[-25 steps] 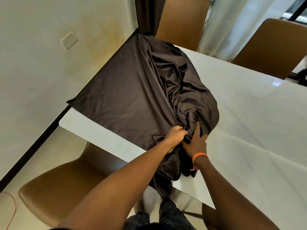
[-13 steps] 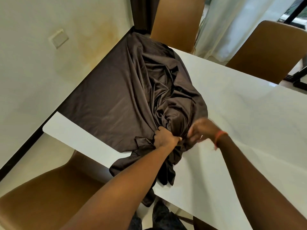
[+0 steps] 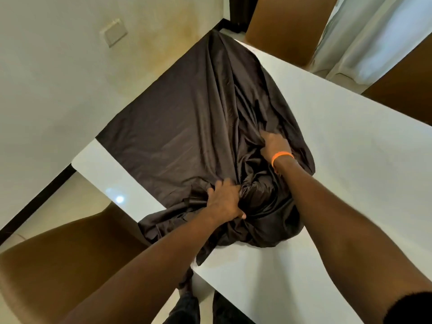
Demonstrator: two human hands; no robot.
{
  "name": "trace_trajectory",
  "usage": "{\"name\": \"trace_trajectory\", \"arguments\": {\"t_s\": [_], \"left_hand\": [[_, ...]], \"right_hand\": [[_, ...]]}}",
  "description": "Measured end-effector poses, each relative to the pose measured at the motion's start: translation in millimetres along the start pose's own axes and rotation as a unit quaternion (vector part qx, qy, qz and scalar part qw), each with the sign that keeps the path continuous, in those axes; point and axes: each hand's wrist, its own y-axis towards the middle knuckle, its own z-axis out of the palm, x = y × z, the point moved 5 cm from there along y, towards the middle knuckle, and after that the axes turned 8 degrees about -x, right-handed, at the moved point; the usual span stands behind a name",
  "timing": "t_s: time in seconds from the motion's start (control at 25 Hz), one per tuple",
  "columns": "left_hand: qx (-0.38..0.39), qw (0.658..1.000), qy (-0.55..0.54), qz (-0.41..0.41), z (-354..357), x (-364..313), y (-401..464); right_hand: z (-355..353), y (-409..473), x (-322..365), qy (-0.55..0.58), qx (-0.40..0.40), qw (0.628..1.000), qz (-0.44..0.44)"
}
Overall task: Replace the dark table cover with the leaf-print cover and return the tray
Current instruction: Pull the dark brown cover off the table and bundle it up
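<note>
Dark brown satin-like cloth is bunched under both hands. The left hand (image 3: pixel 225 202) is closed on a thick wad of the dark table cover (image 3: pixel 187 136) near the table's near edge, fingers curled into the folds and thumb pressed along the underside of the bunch. The right hand (image 3: pixel 274 143), with an orange band (image 3: pixel 281 156) at the wrist, is set farther out on the cover, its fingers dug into a ridge of gathered fabric and pinching it; the fingertips are hidden in the folds.

Between the two hands the cover rises in a crumpled mound. From there it spreads smoother toward the far left corner of the white table (image 3: pixel 350 160), where it lies flat and reaches the edge along the wall (image 3: pixel 58 78). A loose tail of the cover hangs off the near edge, down toward the person's legs. To the right of the mound the tabletop is bare.

A tan chair (image 3: pixel 58 265) stands at the near left side of the table, another chair back (image 3: pixel 287 22) at the far end, and a third (image 3: pixel 406 90) at the far right. Pale curtains (image 3: pixel 369 31) hang behind them. A wall switch plate (image 3: pixel 113 32) sits high on the wall.
</note>
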Motion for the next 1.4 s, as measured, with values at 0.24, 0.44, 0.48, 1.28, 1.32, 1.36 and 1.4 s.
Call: {"name": "trace_trajectory", "arguments": {"t_s": [0.24,0.44,0.48,1.28,1.32,1.36,1.4], "left_hand": [[-0.136,0.988,-0.050,0.051,-17,13,-10],[0.081,0.942,0.202,0.256,3,-18,-15],[0.101,0.935,0.211,0.267,4,-22,-17],[-0.232,0.947,0.136,0.174,-8,10,-60],[-0.192,0.952,0.146,0.186,-7,8,-56],[-0.159,0.954,0.155,0.200,-6,6,-55],[-0.160,0.948,0.165,0.220,-7,4,-59]], "right_hand": [[17,-117,-18,-0.024,0.104,0.984,-0.143],[17,-216,-46,0.107,0.230,0.963,-0.089],[9,-217,-48,0.104,0.237,0.962,-0.089],[-14,-173,47,0.163,0.041,0.975,-0.148],[-20,-187,51,0.147,0.034,0.971,-0.185],[-24,-205,56,0.121,0.032,0.967,-0.220],[-25,-221,59,0.096,0.028,0.966,-0.239]]}}
